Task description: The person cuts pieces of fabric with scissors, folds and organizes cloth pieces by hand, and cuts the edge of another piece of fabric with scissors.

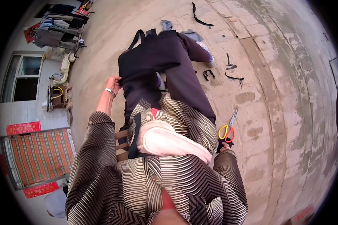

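Observation:
My left hand (113,85), with a silvery band at the wrist, pinches the left edge of a black cloth piece (150,56) spread across my knees. Loops or straps stick up from the cloth's far edge. Down at my right side, my right hand (225,147) is at the handle end of a pair of scissors (229,127) with one yellow and one red loop. The blades point away from me. A small black scrap (230,143) is at the same hand, and most of its fingers are hidden. A pale pink padded item (169,140) lies on my lap.
Black strips (201,17) and smaller scraps (234,78) lie scattered on the concrete ground (248,120) ahead and to the right. Grey cloth pieces (191,35) are near my feet. To the left stand a clothes rack (58,30) and a brown bag (59,97) by the wall.

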{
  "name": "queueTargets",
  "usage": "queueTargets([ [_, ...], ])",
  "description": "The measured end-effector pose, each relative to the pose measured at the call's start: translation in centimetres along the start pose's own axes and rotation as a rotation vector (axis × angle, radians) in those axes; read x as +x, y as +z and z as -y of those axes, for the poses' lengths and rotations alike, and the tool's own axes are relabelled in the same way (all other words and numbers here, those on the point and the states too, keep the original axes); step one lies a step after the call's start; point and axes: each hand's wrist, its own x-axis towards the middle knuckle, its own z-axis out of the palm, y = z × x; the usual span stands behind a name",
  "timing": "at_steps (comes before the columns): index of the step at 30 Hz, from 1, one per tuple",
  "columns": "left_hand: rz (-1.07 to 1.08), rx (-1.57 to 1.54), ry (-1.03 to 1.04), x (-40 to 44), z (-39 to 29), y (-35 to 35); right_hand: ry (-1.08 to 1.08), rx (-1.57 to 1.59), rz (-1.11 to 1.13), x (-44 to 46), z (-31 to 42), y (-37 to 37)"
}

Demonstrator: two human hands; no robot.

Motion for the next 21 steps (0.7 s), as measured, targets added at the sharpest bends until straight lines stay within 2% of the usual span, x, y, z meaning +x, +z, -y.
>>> queueTargets([
  [1,-0.010,-0.006,0.009,-0.2,-0.1,-0.2,0.011,0.051,0.042,-1.3,0.1,-0.1],
  [2,-0.016,0.002,0.015,-0.4,-0.3,0.0,-0.026,0.156,0.119,3.7,-1.7,0.0],
  [5,-0.002,-0.010,0.024,-1.0,-0.7,0.8,-0.226,-0.052,-0.219,-4.6,-0.9,-1.9],
  [7,0.106,0.002,0.022,-1.0,-1.0,0.7,-0.231,-0.042,-0.102,-5.8,-1.0,-3.9],
  [9,0.108,-0.021,0.038,-1.6,-1.3,1.4,-0.356,-0.133,-0.066,-8.6,-0.8,-6.1],
  [11,0.113,-0.052,0.062,-1.8,-1.5,2.4,-0.390,-0.319,-0.124,-11.0,1.1,-8.4],
  [13,0.091,0.082,0.157,-1.8,-1.4,2.6,-0.470,0.140,0.301,-14.2,3.4,-11.5],
  [14,0.092,0.072,0.154,-1.9,-1.7,2.5,-0.469,0.356,0.433,-18.3,5.3,-12.1],
  [15,0.102,0.105,0.134,-2.1,-2.1,2.6,-0.545,0.411,0.455,-19.7,7.0,-12.8],
  [17,0.126,0.122,0.108,-2.7,-2.6,3.4,-0.757,0.162,0.220,-21.4,11.3,-13.3],
  [18,0.180,0.061,0.087,-3.3,-3.0,3.7,-0.799,0.113,0.129,-23.0,13.7,-13.3],
  [21,0.244,-0.021,0.057,-3.0,-2.7,3.3,-1.022,0.270,0.332,-32.3,19.9,-11.4],
])
